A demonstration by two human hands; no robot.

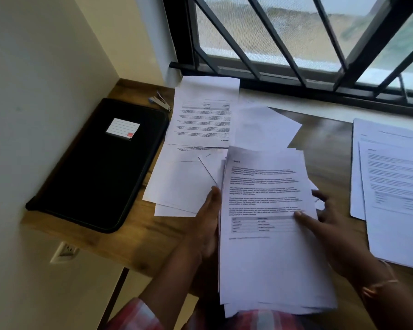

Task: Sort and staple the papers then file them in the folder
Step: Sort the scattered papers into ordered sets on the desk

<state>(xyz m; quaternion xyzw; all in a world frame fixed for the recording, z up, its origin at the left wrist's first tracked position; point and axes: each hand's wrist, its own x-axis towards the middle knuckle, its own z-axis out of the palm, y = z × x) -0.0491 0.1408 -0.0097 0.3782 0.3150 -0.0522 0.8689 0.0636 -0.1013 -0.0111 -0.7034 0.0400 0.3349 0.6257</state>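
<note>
Papers in a thick stack point(267, 222) sit upright-tilted between both hands at the near edge of the wooden surface point(324, 151), printed page facing up, with a small table in the lower half of its text. The left hand point(206, 225) lies flat against the stack's left edge, fingers point(214, 198) straight and close together. The right hand point(329, 232) pinches the right edge: its thumb point(301, 214) rests on the top page while its spread fingers point(320, 196) show from behind the sheets; a thin bracelet point(379, 284) circles that wrist. Loose sheets point(200, 115) lie fanned and overlapping on the surface to the far left of the stack. A second pile point(396, 186) lies well apart on the right. The black folder point(100, 167) lies closed at the left end, a white label point(122, 127) on its cover. The stapler point(160, 103) lies just beyond the folder's far corner, beside the sheets.
</note>
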